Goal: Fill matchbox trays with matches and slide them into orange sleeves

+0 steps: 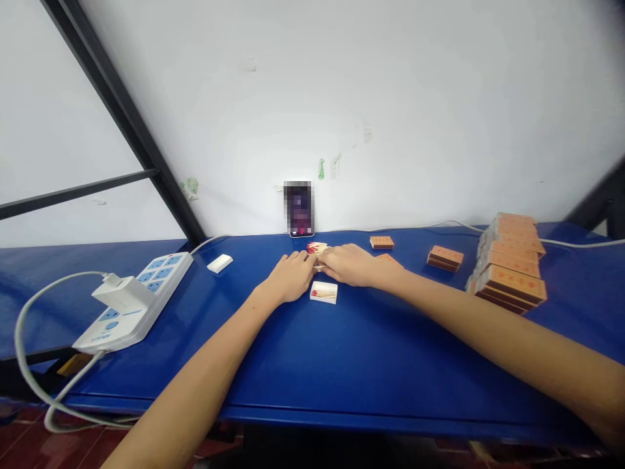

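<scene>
1. While the left hand and right hand meet at mid-frame, their fingers are half curled; pale sticks show between them, but I cannot tell which hand grips them.
2. Just above, at centre, lies a pile of red-tipped matches.
3. Just below sits a white tray holding more matches.
4. Stacked matchboxes stand at the frame's right.
</scene>
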Demonstrator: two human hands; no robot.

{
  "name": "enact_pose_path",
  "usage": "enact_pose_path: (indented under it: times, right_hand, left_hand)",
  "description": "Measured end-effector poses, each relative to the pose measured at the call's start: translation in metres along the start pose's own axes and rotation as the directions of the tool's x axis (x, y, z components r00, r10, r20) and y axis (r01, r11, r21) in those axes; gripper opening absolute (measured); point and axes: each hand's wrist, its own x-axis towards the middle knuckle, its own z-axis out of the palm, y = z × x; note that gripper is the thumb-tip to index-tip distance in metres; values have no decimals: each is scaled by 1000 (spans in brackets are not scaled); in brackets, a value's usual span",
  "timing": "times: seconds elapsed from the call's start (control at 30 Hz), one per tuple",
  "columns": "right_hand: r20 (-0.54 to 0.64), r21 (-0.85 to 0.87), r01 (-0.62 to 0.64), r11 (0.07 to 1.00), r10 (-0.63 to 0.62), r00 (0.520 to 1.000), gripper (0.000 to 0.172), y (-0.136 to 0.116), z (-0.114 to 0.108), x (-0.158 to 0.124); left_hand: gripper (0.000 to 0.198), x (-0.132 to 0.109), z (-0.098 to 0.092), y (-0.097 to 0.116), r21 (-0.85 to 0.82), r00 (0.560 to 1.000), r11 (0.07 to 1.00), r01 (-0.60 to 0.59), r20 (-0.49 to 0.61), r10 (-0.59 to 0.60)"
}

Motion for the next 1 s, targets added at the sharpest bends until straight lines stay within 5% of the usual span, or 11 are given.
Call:
enact_pose_path:
  times: [0.47,1.0]
  right_hand:
    - [74,129,54,990,-64,995,25,7,-3,-2]
    - [56,295,127,947,-150,987,20,15,-3,1]
  left_hand:
    - [26,2,-4,-1,-47,996,998,-35,80,39]
    - [38,-5,-6,-9,-111,997,991,-72,21,75]
